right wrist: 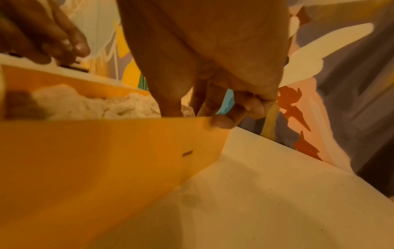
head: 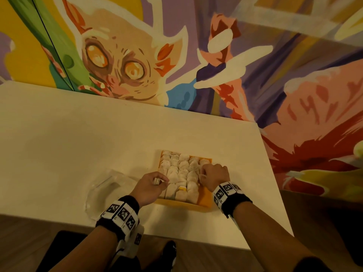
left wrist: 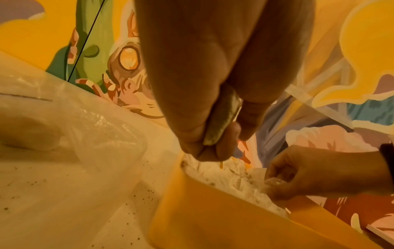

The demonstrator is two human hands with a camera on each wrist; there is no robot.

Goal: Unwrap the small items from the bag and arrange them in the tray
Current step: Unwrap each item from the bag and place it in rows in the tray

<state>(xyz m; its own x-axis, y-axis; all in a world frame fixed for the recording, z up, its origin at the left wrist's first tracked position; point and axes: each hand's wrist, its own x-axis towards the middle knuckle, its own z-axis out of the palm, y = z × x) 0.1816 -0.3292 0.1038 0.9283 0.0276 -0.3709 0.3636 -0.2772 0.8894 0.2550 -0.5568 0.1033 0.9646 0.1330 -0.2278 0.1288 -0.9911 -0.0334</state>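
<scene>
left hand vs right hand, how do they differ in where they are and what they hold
The left hand hangs over the tray's left edge near the clear plastic bag; the right hand reaches in over the tray's right side. The left hand pinches one small packet clear of the rows; the right hand pinches something pale down among the packed items. Both have curled fingers.
</scene>
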